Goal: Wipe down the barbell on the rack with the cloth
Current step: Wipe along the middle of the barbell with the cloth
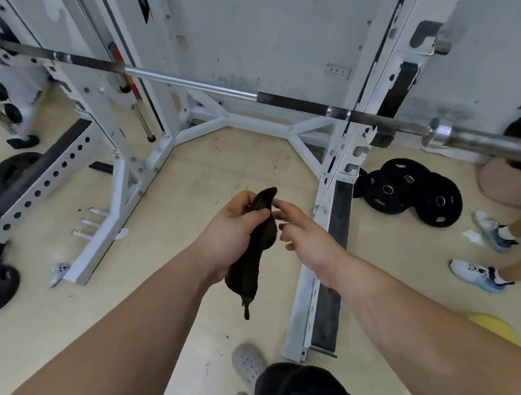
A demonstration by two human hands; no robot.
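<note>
From the head view, the left hand (pixel 234 231) is clenching the dark cloth (pixel 256 251), which is dangling bunched; the right hand (pixel 307 240) fingers are hovering loose beside it. The barbell (pixel 192 83) is resting on the rack (pixel 381 117), well ahead. A wadded cloth risks wiping poorly or slipping free.

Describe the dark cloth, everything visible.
The dark olive-black fabric cloth is bunched lengthwise, looking soft and limp. The left hand grips its middle; its top pokes above the fist and its lower end hangs to a thin point. The right hand has fingers at its upper edge. It hangs above the floor, below the barbell, not touching it.
</note>
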